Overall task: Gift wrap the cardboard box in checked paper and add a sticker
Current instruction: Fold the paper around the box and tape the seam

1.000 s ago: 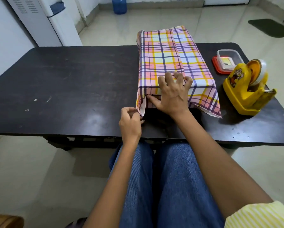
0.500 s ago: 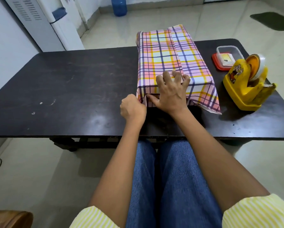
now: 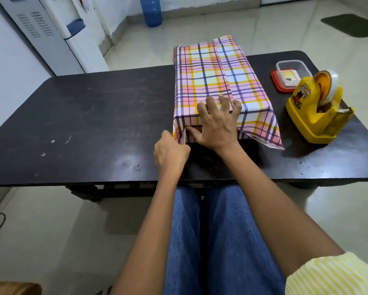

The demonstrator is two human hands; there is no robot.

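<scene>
A dark, scuffed surface (image 3: 93, 116) stretches in front of you. Near its middle a box (image 3: 192, 138) wrapped in checked paper (image 3: 210, 77) lies lengthwise. To the right of it stands a yellow tape dispenser (image 3: 313, 116), with a clear tub (image 3: 293, 69) on a red lid just behind.

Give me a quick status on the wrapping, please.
Left hand pinches checked paper at near corner. Right hand presses its top. Near end unfolded, nothing blocking.
</scene>
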